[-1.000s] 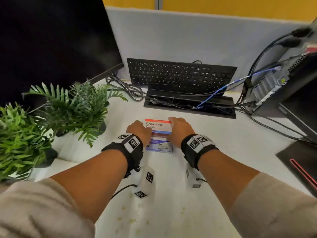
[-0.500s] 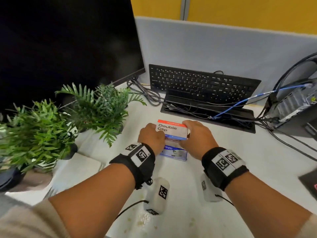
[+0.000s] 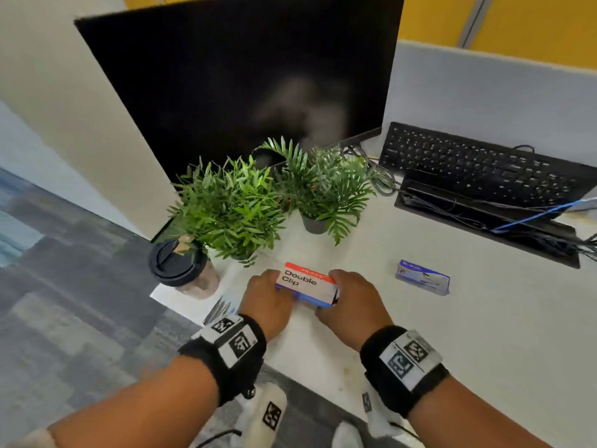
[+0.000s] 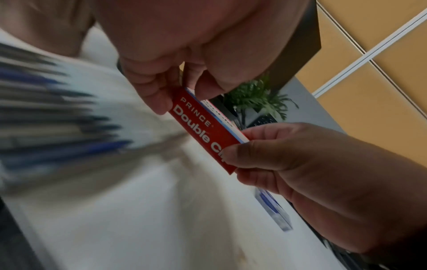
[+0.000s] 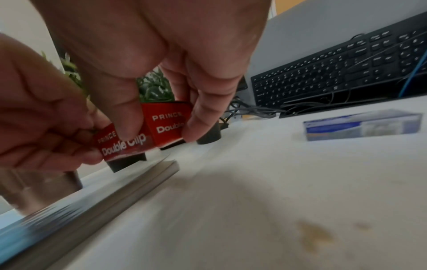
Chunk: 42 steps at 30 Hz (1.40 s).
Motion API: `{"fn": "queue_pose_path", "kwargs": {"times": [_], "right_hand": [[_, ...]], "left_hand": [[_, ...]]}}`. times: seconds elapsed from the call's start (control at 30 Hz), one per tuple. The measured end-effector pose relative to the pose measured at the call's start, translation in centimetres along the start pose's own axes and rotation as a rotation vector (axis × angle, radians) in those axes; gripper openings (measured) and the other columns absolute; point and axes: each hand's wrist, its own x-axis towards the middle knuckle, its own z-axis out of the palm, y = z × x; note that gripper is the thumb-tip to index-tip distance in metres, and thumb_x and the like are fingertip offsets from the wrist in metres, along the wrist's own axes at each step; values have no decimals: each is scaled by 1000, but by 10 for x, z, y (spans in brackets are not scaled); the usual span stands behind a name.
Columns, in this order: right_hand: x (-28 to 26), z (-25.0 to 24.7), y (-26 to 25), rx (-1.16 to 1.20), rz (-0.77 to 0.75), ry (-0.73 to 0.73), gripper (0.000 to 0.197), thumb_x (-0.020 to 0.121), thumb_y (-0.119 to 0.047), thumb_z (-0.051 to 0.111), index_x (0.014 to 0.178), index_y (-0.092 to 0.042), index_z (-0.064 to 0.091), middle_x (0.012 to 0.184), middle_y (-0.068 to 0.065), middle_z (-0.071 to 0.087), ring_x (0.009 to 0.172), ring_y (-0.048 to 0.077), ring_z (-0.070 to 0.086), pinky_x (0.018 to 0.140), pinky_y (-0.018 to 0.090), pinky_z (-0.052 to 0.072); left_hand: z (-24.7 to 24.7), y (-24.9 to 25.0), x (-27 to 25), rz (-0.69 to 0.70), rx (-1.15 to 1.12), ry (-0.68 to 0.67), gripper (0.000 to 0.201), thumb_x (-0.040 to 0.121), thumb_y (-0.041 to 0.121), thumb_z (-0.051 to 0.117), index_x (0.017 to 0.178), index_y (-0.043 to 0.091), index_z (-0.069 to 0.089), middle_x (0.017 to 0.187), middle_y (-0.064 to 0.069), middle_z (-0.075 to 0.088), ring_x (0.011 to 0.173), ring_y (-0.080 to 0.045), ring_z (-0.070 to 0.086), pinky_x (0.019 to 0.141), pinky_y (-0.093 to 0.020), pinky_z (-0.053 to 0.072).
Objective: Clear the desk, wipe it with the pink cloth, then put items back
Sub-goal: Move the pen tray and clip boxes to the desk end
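A red, white and blue "Double Clip" box (image 3: 307,283) hangs a little above the white desk (image 3: 484,334), just in front of the plants. My left hand (image 3: 268,295) pinches its left end and my right hand (image 3: 349,299) pinches its right end. In the left wrist view the box (image 4: 203,127) sits between the left fingers (image 4: 157,95) and the right hand (image 4: 289,157). The right wrist view shows the right fingers (image 5: 124,102) curled over the box (image 5: 161,126). A small blue box (image 3: 423,277) lies alone on the desk to the right. I see no pink cloth.
Two potted plants (image 3: 232,205) (image 3: 326,185) stand ahead of the hands, with a lidded cup (image 3: 181,266) at the desk's left corner. A flat booklet (image 5: 92,201) lies under the left hand. The monitor (image 3: 245,79) and the keyboard (image 3: 478,169) with cables are behind. Yellowish stains (image 5: 314,235) mark the desk.
Both hands have lifted the Double Clip box off the blue box and carried it left toward the plants. The blue box stays on the desk. The head view has swung left.
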Motion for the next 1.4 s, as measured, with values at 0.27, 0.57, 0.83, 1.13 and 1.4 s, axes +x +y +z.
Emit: {"fn": "queue_pose_path", "kwargs": {"times": [0.27, 0.57, 0.83, 1.13, 1.4], "right_hand": [[39, 63, -49, 20, 26, 87, 38, 74, -31, 73, 104, -13, 58, 103, 11, 61, 95, 28, 59, 68, 25, 38], [37, 71, -51, -25, 60, 87, 53, 73, -34, 74, 117, -17, 50, 111, 9, 57, 101, 27, 57, 81, 31, 48], [-4, 4, 13, 3, 180, 209, 37, 90, -26, 60, 126, -19, 57, 124, 2, 60, 111, 19, 57, 97, 28, 44], [9, -68, 126, -209, 261, 190, 32, 85, -10, 52, 115, -16, 61, 115, 9, 55, 108, 28, 55, 84, 30, 44], [33, -79, 172, -344, 169, 58, 25, 82, -10, 50, 104, -21, 52, 100, 6, 56, 89, 24, 54, 74, 33, 50]], "left_hand": [[-37, -32, 30, -9, 160, 103, 27, 86, 8, 50, 107, 0, 65, 106, -21, 68, 95, -38, 65, 82, -40, 54], [-41, -49, 17, 62, 176, -14, 52, 83, 10, 50, 135, 9, 46, 127, -13, 54, 117, -30, 53, 101, -35, 44], [-22, -16, -38, 316, 316, -133, 39, 88, 19, 54, 127, 17, 57, 126, -3, 56, 110, -21, 57, 98, -27, 43], [40, 40, -23, 499, 585, -237, 46, 89, 39, 41, 131, 24, 51, 124, 3, 53, 114, -17, 51, 101, -30, 42], [34, 42, -6, 258, 784, 37, 46, 74, 34, 61, 113, 11, 65, 118, -11, 55, 107, -33, 54, 85, -41, 52]]}}
